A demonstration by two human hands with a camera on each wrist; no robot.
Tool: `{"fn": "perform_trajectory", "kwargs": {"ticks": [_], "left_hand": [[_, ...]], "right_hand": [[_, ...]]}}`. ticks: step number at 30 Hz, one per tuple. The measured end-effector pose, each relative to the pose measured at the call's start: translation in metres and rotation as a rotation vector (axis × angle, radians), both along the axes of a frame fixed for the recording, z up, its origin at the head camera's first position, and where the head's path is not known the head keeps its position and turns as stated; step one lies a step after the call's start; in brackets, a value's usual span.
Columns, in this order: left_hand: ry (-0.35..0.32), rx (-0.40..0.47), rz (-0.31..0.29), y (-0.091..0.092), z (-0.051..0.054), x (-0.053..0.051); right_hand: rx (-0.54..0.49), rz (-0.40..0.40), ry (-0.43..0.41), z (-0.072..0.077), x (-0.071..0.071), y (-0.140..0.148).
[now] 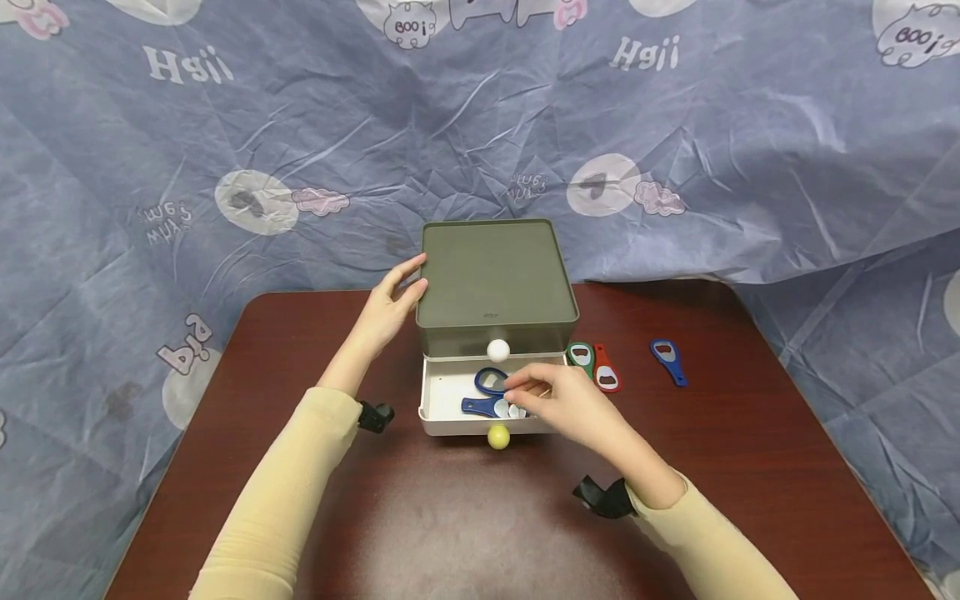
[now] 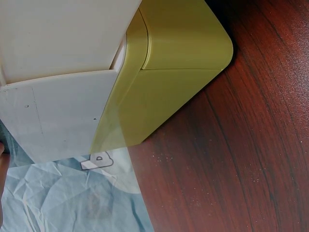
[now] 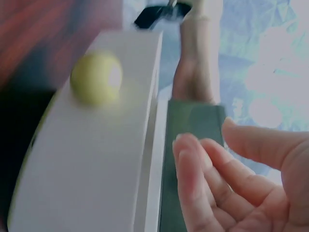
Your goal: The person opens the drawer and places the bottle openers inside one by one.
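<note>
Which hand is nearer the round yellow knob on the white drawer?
Right. The right hand is over the white drawer, behind and to the right of the yellow knob; the left hand is farther back, at the left edge of the grey-green rectangular box.

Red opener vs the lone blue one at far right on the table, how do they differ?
Position: the red opener lies close beside the green opener, near the box; the blue opener lies apart, farther right.
Pose: the red opener's wide head points toward the person, the blue opener's away.
Colour: one red, one blue.
Shared: both lie on the table, with a wide head and narrower handle.
</note>
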State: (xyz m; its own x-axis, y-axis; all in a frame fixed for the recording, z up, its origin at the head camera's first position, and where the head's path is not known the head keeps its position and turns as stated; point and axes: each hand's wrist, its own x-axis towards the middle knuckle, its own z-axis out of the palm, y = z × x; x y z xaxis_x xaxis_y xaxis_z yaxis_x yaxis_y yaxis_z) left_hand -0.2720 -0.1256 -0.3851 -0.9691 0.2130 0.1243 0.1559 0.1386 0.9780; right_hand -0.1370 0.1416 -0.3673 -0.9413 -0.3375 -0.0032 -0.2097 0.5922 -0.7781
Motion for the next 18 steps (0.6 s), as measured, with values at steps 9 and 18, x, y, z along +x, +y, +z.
{"fn": "perform_trajectory", "kwargs": {"ticks": [9,18], "left_hand": [[-0.002,-0.011,-0.006,-0.001,0.0,-0.001],[-0.025,-0.001,-0.009,-0.001,0.001,-0.001]], "right_hand": [[-0.183,0.185,-0.293,-0.026,0.033,-0.008],[-0.273,0.145,-0.412,-0.067,0.035,-0.004]]}}
